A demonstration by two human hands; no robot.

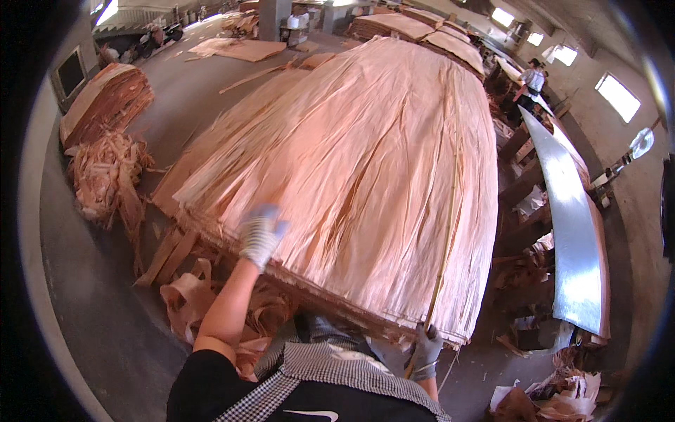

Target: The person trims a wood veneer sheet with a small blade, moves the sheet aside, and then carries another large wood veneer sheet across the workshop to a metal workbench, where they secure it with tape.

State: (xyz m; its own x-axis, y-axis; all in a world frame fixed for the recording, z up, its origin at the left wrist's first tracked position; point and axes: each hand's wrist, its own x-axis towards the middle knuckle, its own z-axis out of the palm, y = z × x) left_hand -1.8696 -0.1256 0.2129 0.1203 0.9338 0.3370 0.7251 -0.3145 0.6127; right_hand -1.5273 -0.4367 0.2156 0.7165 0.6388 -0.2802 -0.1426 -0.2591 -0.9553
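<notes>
A large stack of thin, wrinkled, pinkish wood veneer sheets (351, 183) spreads out before me. Over the near left part of its top sheet is my left hand (262, 235), in a striped light glove; motion smears its fingers, so their pose and any touch on the sheet are unclear. At the near right corner my right hand (426, 349), in a grey glove, is closed round a long, thin, yellowish stick (453, 190). The stick runs away from me along the right side of the top sheet, and its lower end sticks out below the hand.
Torn veneer scraps (190, 299) hang and lie under the near left edge. A veneer bundle (105, 105) and a scrap heap (105, 172) stand at left. To the right runs a bench with a shiny metal sheet (566, 225). Another person (531, 83) stands at far right.
</notes>
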